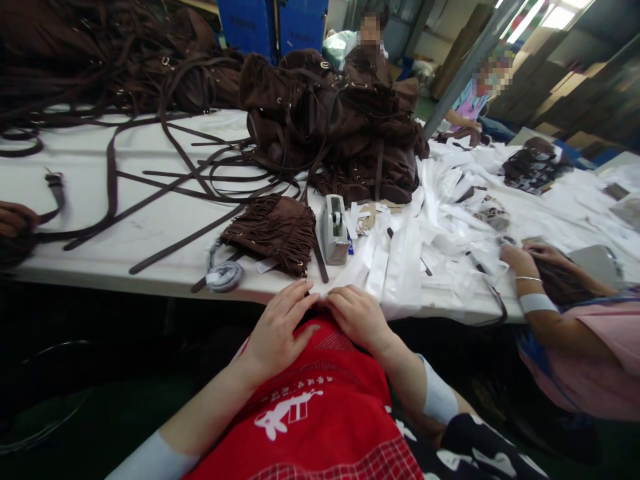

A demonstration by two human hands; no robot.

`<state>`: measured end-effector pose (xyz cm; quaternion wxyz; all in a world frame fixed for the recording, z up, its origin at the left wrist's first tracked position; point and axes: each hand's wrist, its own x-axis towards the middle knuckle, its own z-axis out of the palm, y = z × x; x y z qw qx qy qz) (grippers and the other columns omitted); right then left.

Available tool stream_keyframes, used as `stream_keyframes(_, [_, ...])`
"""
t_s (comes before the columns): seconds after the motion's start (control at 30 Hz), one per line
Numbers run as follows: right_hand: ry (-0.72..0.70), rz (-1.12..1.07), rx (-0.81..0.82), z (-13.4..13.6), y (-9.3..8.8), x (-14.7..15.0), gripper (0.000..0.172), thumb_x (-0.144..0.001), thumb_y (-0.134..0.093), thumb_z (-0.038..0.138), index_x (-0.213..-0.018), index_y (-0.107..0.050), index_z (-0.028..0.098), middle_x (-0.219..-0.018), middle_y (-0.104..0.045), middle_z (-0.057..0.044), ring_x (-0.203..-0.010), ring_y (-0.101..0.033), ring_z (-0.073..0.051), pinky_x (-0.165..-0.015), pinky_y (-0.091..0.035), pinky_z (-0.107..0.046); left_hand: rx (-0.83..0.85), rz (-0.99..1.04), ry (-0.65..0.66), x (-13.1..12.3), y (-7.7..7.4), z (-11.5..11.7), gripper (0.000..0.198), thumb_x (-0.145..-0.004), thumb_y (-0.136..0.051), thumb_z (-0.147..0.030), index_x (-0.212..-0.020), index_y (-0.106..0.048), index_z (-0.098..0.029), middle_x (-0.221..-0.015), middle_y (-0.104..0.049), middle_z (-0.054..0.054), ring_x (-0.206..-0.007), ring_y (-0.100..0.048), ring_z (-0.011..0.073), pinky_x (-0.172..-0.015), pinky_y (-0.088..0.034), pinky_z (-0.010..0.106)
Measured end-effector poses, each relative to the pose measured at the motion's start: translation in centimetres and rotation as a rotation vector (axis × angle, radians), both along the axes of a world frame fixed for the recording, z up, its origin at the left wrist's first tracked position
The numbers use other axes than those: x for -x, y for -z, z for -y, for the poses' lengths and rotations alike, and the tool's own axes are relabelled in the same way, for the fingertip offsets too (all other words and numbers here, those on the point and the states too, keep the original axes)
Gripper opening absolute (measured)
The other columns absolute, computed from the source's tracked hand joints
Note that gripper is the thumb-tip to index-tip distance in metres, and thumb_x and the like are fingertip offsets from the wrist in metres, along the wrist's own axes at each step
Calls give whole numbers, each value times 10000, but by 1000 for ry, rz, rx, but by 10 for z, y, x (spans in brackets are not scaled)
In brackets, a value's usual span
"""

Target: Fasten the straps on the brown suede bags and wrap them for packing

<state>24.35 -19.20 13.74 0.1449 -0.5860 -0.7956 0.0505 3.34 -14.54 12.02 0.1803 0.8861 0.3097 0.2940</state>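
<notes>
My left hand rests over the red apron at the table's front edge, fingers stretched out and thumb apart, holding nothing. Beside it, my right hand lies with its fingers loosely bent toward the left one, also with nothing visible in it. Just beyond my left hand is a brown fringed bag lying on the white tabletop. A coiled grey strap lies at the bag's left front corner. To the bag's right stands a grey tape dispenser.
Brown bags with trailing straps are piled behind. White plastic sleeves cover the tabletop on the right. At the right, a co-worker's hands handle a brown item; another person's hand is at the far left. Two people sit farther back.
</notes>
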Motion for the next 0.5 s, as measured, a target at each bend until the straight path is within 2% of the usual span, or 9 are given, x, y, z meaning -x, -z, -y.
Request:
stream_keyframes(0.07, [-109,-51,43,2,2,15,229,-989,-459,241,-1056,-672,187,-999,-703,-94,-923,-609,-210,-853,-475,-322,6,-28,53,-4,-2,-1,438,-860,-585,-202,-1298,-569,-200,-1409,-556,116,-1358,-458,295,-1113,-419,515])
stream_keyframes(0.17, [-203,-214,65,7,3,28,206,-969,-495,239,-1055,-674,184,-991,-716,-83,-914,-631,-197,-852,-487,-310,48,-26,87,-3,0,-3,300,-839,-559,-144,-1115,-667,-190,-1310,-633,105,-1296,-521,275,-1094,-439,484])
stream_keyframes(0.23, [-223,-343,103,11,1,29,197,-964,-507,257,-1036,-683,202,-982,-726,-60,-925,-648,-182,-861,-491,-293,97,-22,110,3,-2,-2,192,-842,-557,-151,-961,-699,-201,-1195,-690,81,-1195,-592,250,-1044,-474,431])
stream_keyframes(0.3, [-180,-445,155,12,-2,22,185,-953,-530,291,-1002,-695,223,-963,-736,-38,-914,-665,-171,-849,-498,-281,194,-72,152,16,-7,-1,149,-865,-553,-189,-837,-696,-218,-1031,-728,49,-1013,-661,207,-925,-520,350])
stream_keyframes(0.33, [-110,-476,164,10,-3,14,185,-947,-537,305,-982,-701,228,-949,-739,-31,-896,-671,-169,-833,-502,-278,260,-130,165,25,-10,-1,163,-873,-551,-217,-783,-686,-224,-937,-729,33,-902,-673,187,-836,-529,313])
stream_keyframes(0.4, [131,-481,125,-1,0,-10,201,-937,-538,322,-960,-707,217,-912,-740,-37,-838,-675,-172,-791,-509,-283,406,-310,146,47,-18,-2,193,-863,-565,-279,-705,-663,-228,-790,-701,16,-729,-652,173,-674,-495,280])
stream_keyframes(0.5, [569,-303,-5,-29,13,-58,252,-915,-552,344,-1032,-690,169,-947,-729,-76,-770,-670,-186,-775,-507,-317,609,-664,30,88,-24,-7,201,-789,-605,-324,-634,-662,-211,-712,-697,44,-658,-640,215,-607,-430,306])
